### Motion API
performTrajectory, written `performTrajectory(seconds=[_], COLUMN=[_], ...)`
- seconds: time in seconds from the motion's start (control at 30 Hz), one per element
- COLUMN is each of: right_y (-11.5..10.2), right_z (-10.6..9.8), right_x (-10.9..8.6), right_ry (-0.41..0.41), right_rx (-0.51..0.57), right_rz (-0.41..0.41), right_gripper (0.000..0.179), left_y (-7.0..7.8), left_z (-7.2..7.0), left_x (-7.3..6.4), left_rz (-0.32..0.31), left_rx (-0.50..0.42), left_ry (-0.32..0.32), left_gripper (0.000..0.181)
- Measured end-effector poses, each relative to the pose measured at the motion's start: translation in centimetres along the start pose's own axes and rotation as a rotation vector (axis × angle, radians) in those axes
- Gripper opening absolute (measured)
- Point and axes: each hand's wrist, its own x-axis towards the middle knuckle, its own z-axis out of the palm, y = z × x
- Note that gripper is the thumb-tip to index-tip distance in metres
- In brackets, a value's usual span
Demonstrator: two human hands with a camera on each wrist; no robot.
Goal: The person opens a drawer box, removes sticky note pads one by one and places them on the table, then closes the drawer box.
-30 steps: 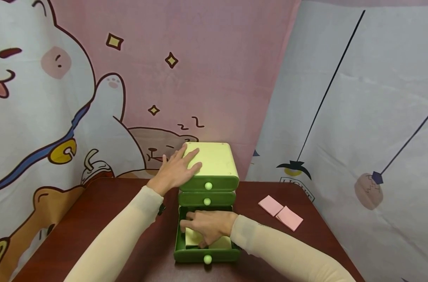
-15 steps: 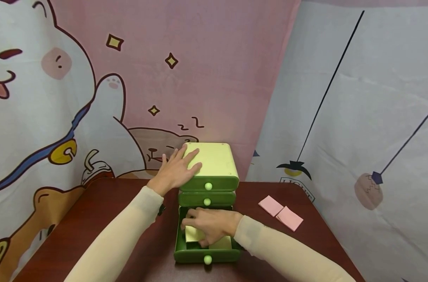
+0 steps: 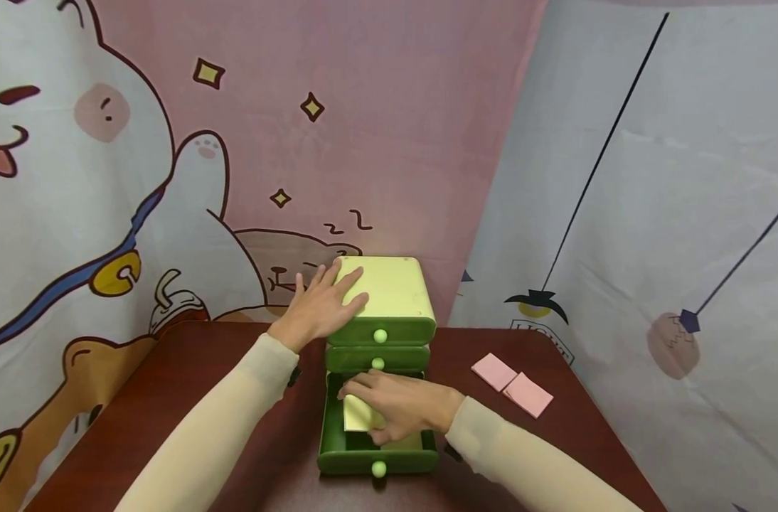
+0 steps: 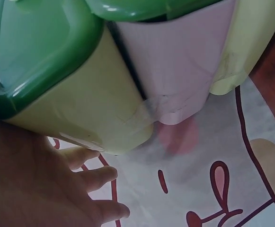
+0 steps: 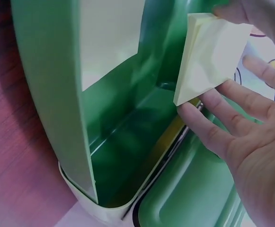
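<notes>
A small drawer unit (image 3: 392, 288) with a pale yellow top and green fronts stands on the table. My left hand (image 3: 320, 306) rests on its top left edge, fingers spread and straight. The bottom drawer (image 3: 343, 464) is pulled out. Over it, my right hand (image 3: 407, 405) pinches a pale yellow sticky note pad (image 5: 210, 59) between thumb and fingertips, tilted and lifted off the drawer floor. Another pale yellow pad (image 5: 110, 40) lies in the drawer near its front, partly covered by the right hand in the head view.
Two pink sticky note pads (image 3: 528, 395) lie side by side on the dark red table (image 3: 466, 455), right of the unit. The two upper drawers (image 3: 402, 358) are pushed in. A printed cloth (image 3: 395, 142) hangs close behind the table.
My right hand has risen and moved slightly right and back, lifting the yellow pad from the drawer. The left hand stays in place.
</notes>
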Motion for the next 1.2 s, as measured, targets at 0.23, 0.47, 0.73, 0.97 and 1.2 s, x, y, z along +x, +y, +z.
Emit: performTrajectory(seconds=[0.23,0.47,0.73,0.97,1.2], right_y=[-0.4,-0.3,0.5,1.3,2.1], right_z=[-0.4,-0.4,-0.2,0.5,1.2], right_x=[-1.5,-3.6,-6.0,-8.1,-9.7], right_ry=[0.068,0.139,0.248,0.315,0.367], right_rx=[0.007,0.038,0.016,0.024,0.03], right_rz=[0.017,0.024,0.028,0.037,0.068], right_gripper=[0.074,0.069,0.068,0.069,0.07], left_y=[0.2,0.6,1.0,1.2,1.1], left_z=[-0.3,-0.7,-0.9,-0.5,-0.1], left_x=[0.0,0.3,0.4,0.4,0.5], left_rz=[0.01,0.017,0.011,0.035,0.041], left_rx=[0.024,0.032,0.033,0.024,0.014], left_ry=[-0.016,-0.039,-0.06,-0.036,-0.021], left_gripper=[0.077,0.077,0.083,0.088,0.082])
